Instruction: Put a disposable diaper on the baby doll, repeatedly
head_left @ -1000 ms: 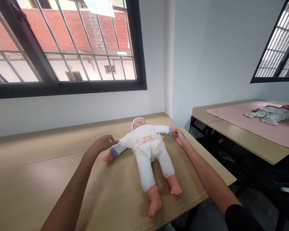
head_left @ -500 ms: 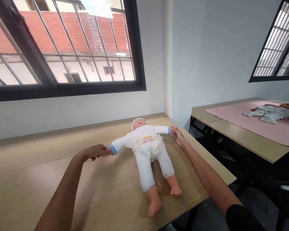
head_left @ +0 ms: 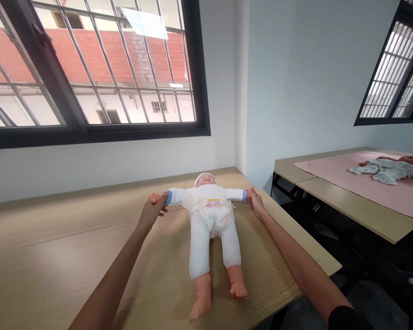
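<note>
A baby doll [head_left: 206, 197] lies on its back on a light wooden table [head_left: 55, 256], dressed in a white top with blue cuffs, a diaper, white leggings and a white cap. Both its arms stretch straight out sideways. My left hand [head_left: 152, 211] grips the doll's pink hand [head_left: 156, 198] at the left end of that arm. On the other side, my right hand [head_left: 257, 203] holds the doll's other hand [head_left: 249, 195] between its fingers. The doll's bare feet point towards me.
To the right stands a second table [head_left: 344, 201] with a pink cloth [head_left: 375, 192] on it. A second baby doll [head_left: 385, 170] in a patterned garment lies on the cloth. A barred window [head_left: 99, 68] and white walls border the near table.
My left hand has taken the doll's hand and moved it up the table, straightening that arm sideways. The doll's body has shifted slightly and lies straighter. My right hand stays on the other doll hand.
</note>
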The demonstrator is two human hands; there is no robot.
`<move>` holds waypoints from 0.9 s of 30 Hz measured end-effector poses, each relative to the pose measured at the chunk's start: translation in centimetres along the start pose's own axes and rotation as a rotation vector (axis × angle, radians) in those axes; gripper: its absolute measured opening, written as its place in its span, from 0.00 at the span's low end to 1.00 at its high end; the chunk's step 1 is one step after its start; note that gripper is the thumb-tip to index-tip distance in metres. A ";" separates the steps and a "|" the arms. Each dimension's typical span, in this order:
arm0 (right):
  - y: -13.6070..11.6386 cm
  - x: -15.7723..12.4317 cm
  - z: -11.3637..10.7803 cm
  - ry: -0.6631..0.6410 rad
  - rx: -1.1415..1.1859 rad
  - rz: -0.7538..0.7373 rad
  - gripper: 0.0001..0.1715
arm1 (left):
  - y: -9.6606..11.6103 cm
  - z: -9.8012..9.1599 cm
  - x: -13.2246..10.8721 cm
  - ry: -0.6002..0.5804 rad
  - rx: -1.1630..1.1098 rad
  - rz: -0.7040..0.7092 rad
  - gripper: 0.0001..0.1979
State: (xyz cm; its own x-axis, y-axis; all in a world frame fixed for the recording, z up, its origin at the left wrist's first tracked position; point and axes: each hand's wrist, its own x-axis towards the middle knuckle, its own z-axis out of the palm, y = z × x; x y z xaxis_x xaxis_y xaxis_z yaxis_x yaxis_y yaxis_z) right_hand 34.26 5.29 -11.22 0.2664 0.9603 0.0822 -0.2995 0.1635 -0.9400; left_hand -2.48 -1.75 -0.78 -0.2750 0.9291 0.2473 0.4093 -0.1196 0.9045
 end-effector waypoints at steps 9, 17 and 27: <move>-0.4 -1.0 1.3 -0.036 0.176 0.039 0.14 | -0.4 1.7 -0.7 0.026 -0.103 0.047 0.27; -0.1 -1.7 1.5 -0.216 0.272 0.019 0.17 | -0.7 2.6 -0.6 -0.078 -0.248 0.168 0.25; -0.3 -3.3 2.9 -0.295 0.265 0.055 0.10 | -3.7 4.6 -1.1 -0.250 -0.481 0.066 0.30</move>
State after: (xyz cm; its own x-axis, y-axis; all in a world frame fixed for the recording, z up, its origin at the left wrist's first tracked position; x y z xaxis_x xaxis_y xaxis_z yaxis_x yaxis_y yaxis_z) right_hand 30.82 2.70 -10.22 -0.0196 0.9867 0.1615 -0.5424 0.1252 -0.8307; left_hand 0.32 -0.68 -6.03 -0.0230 0.9619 0.2724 -0.0420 -0.2732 0.9611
